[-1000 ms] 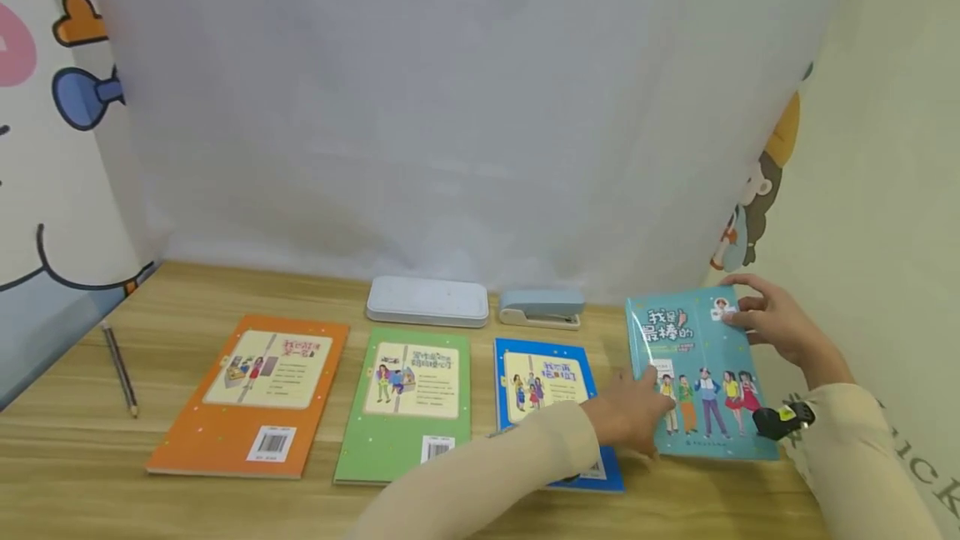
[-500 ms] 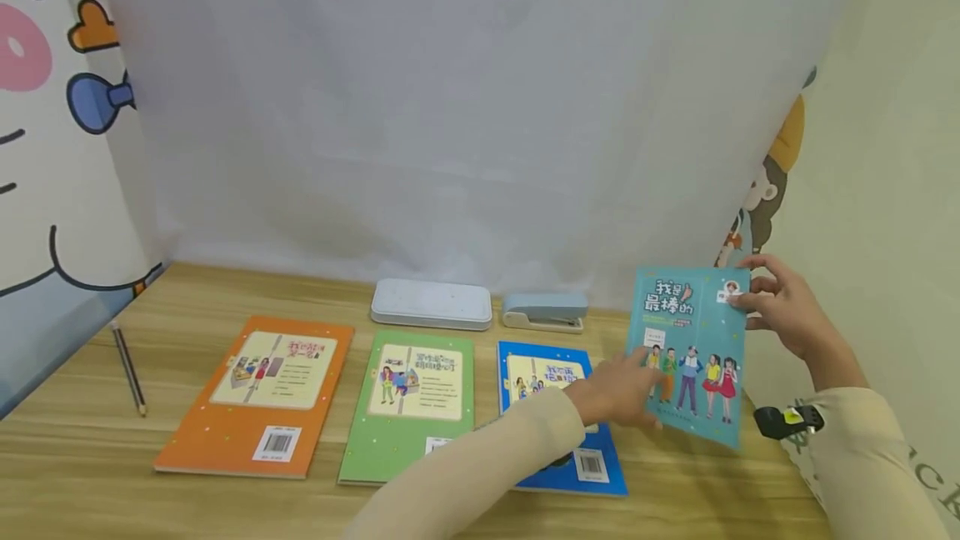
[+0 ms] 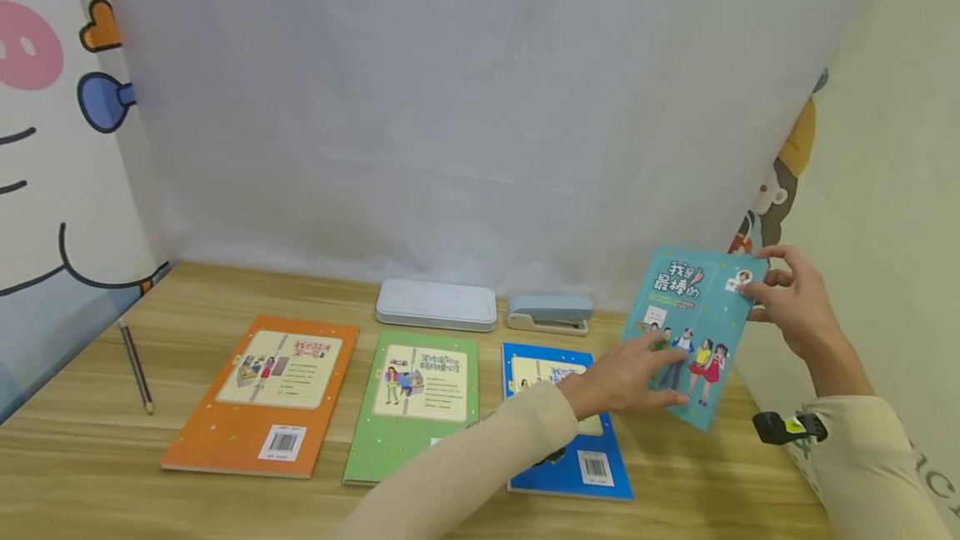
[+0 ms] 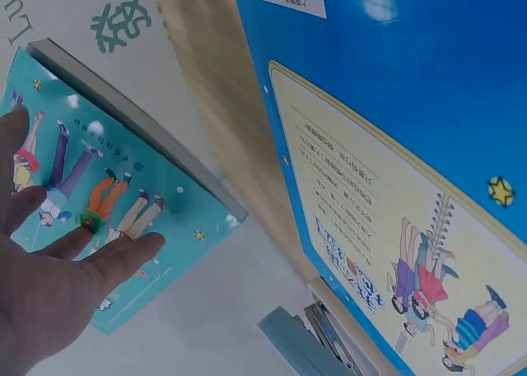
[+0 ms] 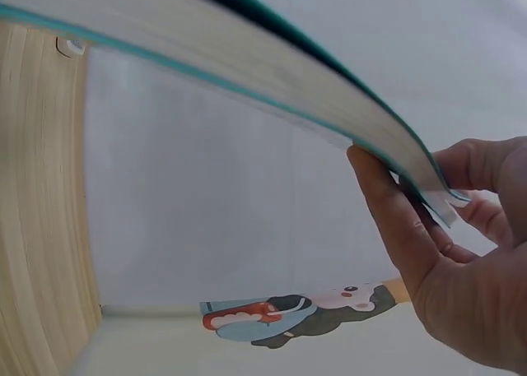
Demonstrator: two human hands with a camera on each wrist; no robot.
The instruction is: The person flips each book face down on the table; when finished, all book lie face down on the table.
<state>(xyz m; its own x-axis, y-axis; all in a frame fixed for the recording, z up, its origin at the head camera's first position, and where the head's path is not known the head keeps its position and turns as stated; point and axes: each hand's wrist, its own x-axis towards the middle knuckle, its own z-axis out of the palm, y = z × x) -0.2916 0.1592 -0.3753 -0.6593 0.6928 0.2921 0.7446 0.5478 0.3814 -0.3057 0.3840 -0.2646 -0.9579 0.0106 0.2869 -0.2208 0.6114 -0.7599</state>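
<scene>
The teal book (image 3: 693, 327) is held tilted above the right end of the wooden surface (image 3: 90, 448), clear of it. Its glossy cover shows a row of cartoon children under large Chinese title characters. The left hand (image 3: 626, 373) lies flat, fingers straight, against the lower cover. The right hand (image 3: 787, 302) pinches the upper right corner. Just left lies a blue book (image 3: 570, 440); farther back, a stapler (image 3: 550, 312).

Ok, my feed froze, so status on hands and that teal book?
Right hand pinches teal book at top corner. Left hand flat on its cover. Book tilted, off the table. Nothing in the way.
</scene>
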